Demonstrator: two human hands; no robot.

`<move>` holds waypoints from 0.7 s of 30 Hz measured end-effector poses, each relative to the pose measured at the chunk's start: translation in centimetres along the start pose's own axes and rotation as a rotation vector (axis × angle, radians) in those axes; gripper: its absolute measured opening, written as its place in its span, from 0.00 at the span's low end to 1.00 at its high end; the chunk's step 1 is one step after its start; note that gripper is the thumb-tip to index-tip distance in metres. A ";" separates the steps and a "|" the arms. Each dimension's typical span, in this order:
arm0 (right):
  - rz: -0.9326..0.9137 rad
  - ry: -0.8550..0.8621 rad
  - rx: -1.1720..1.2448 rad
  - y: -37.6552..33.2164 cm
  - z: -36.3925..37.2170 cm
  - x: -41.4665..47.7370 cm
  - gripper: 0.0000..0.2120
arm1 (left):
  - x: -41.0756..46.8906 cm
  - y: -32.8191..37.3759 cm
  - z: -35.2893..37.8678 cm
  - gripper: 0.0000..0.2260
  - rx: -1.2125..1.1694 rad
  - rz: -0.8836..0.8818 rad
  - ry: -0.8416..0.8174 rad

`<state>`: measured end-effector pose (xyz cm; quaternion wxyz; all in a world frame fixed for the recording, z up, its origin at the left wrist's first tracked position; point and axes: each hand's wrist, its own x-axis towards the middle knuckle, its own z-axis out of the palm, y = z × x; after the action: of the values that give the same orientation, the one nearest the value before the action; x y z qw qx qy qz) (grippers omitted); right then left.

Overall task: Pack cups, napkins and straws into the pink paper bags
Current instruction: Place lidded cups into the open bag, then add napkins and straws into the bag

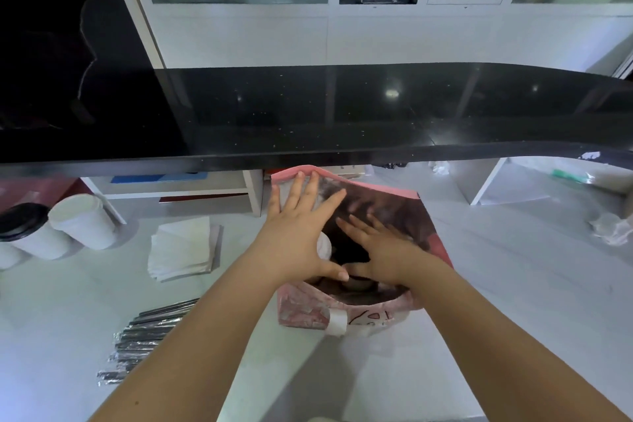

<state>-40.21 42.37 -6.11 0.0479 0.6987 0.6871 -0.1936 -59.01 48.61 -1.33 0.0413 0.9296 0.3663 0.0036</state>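
A pink paper bag (433,240) stands open on the white counter, a white tape strip on its near rim. My left hand (298,233) lies flat with spread fingers on the bag's far-left flap, thumb at the opening. My right hand (380,250) is spread flat over the mouth of the bag, partly inside. A cup's white rim (324,245) shows between the hands inside the bag. To the left lie a stack of white napkins (185,248) and a bundle of wrapped straws (144,339). White cups (84,221) stand at the far left, one with a black lid (20,219).
A black raised countertop (342,120) overhangs just beyond the bag. Crumpled clear plastic (613,226) lies at the right edge. A white shelf unit (253,188) stands below the counter, behind the bag.
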 end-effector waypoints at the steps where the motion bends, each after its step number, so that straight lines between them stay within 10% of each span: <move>1: -0.010 0.031 0.037 -0.3 -1.3 -0.3 0.38 | -0.1 0.0 -0.3 0.52 -0.035 0.006 0.010; 10: -0.142 0.391 -0.109 -7.5 -7.4 -2.0 0.17 | -1.0 -1.6 -3.9 0.23 -0.042 -0.060 0.278; 21: -0.311 0.526 -0.119 -17.2 -7.1 2.5 0.21 | -10.1 -11.8 -5.6 0.21 -0.047 -0.386 0.290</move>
<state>-55.68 47.95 2.98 -0.1208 0.6073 0.7847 0.0292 -74.69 50.75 3.51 0.0098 0.8309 0.5390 0.1378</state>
